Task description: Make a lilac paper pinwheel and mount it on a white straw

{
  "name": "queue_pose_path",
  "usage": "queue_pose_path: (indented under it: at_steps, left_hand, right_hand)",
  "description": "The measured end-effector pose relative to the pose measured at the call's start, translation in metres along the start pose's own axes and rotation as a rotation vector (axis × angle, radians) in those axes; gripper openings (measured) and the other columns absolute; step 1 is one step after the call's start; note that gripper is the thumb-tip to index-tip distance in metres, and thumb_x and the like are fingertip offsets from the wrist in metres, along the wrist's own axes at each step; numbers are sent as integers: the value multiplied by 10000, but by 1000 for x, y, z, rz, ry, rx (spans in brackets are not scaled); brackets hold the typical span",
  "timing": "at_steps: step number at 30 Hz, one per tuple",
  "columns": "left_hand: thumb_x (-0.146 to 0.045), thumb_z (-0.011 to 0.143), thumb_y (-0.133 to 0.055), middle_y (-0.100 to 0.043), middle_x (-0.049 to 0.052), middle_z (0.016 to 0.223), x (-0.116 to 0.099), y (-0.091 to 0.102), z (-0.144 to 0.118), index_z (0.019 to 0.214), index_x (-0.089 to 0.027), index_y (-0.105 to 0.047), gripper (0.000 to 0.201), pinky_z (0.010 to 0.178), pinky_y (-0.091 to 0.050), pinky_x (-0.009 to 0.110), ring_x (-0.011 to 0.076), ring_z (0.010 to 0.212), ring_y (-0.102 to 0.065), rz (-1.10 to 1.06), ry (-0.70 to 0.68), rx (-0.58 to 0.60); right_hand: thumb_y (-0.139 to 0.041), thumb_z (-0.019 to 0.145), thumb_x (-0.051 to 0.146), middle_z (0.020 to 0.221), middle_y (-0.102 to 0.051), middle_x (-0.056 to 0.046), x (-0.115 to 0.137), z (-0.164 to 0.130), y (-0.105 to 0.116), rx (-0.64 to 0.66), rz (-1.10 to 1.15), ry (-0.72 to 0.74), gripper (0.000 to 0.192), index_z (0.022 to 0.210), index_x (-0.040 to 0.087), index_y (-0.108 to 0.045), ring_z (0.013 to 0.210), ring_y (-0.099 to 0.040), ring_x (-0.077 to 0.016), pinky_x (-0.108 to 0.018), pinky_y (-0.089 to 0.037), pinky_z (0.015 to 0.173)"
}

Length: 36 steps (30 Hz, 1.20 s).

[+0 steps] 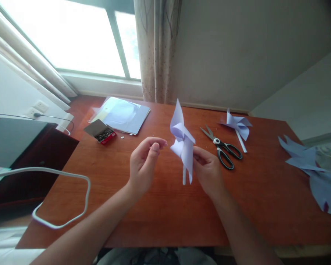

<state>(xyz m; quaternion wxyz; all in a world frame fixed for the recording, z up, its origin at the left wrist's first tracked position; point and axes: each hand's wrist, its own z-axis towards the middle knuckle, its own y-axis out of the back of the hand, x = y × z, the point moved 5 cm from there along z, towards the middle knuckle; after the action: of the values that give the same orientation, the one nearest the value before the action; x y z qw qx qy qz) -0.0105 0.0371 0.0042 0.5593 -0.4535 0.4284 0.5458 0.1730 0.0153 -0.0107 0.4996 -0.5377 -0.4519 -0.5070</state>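
Note:
A pale paper pinwheel point(182, 141) stands roughly upright above the middle of the table, seen nearly edge-on, its white paper stick point(184, 175) showing below the blades. My right hand point(209, 167) grips it from the right side. The blades cover part of those fingertips, so the exact hold is hidden. Left of the pinwheel, my left hand point(143, 163) is apart from it. Its fingers reach toward the blades with the thumb in front, and I see nothing held there. Black-handled scissors point(222, 147) lie partly spread just beyond my right hand.
Another pinwheel point(238, 127) lies at the back right. Cut paper pieces point(313, 165) sit at the right edge. An open red box of small metal pieces point(107, 136) is near a stack of paper sheets point(124, 116). A white cable point(86, 191) loops over the left edge.

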Motion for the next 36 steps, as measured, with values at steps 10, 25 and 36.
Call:
queue_pose_path:
  at_steps: [10, 25, 36]
  left_hand:
    - [-462, 964, -532, -636, 42, 726, 17, -26, -5, 768, -138, -673, 404, 634, -439, 254, 154, 692, -543, -1, 278, 402]
    - [-270, 900, -597, -562, 6, 686, 12, -37, -15, 744, -156, -618, 194, 615, -393, 242, 132, 642, -491, 341, 49, 578]
    - [-132, 899, -591, -627, 92, 1090, -35, 12, 1, 1226, -209, -634, 339, 876, -480, 345, 225, 1004, -584, 627, -510, 43]
  right_hand:
    - [-835, 727, 392, 647, -666, -21, -7, -1, 6, -87, 199, -103, 233, 685, 192, -724, 594, -540, -154, -278, -435, 549]
    - [-700, 859, 388, 771, -674, -36, 0, 2, -8, 83, -97, 38, 215, 863, 182, -758, 699, -608, -171, -284, -500, 644]
    - [-780, 786, 496, 748, -625, -18, -9, -5, -20, 118, 67, -201, 332, 874, 176, -755, 648, -499, -136, -251, -414, 586]
